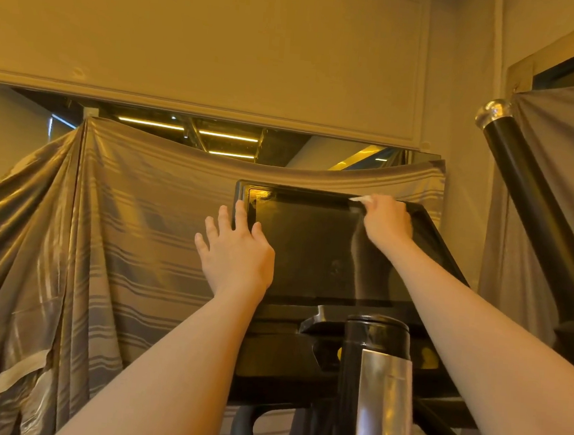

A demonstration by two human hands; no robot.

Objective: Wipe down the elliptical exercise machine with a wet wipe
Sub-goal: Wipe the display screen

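The elliptical's black console screen (314, 250) fills the middle of the head view, tilted back above a black tray. My right hand (386, 221) grips a white wet wipe (362, 199) and presses it against the screen's top edge, right of centre. My left hand (238, 251) lies with straight, spread fingers on the screen's left edge, fingertips reaching over the frame. A wiped streak shows down the glass below my right hand.
A black handlebar with a chrome cap (494, 111) rises at the right. A central black and chrome post (374, 378) stands in front of the console. Striped grey fabric (105, 237) hangs over the mirror behind and to the left.
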